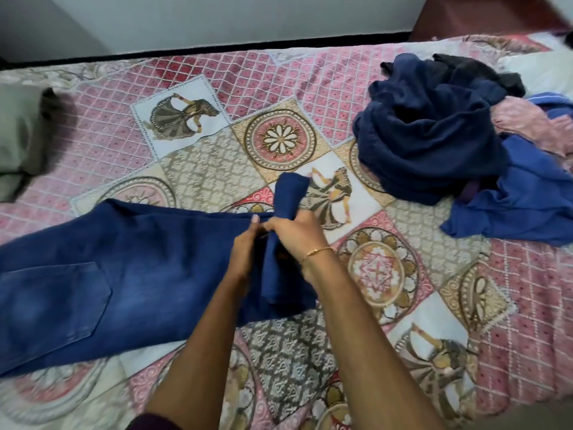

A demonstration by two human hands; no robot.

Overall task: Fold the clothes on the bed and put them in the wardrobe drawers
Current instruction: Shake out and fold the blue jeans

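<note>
- Blue jeans (93, 274) lie across the bed (511, 290), back pocket up.
- Left hand (245, 256) and right hand (294, 234) (gold bracelet) both grip the bunched leg end.
- Unfolded clothes pile (434, 135) sits well apart, far right.

Jeans (93, 274) lie left on the bed (403, 305) — clothes pile (434, 135) far right.

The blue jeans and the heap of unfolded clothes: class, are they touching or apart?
Apart. The head view shows bare patterned bedspread between the blue jeans and the heap of unfolded clothes.
</note>
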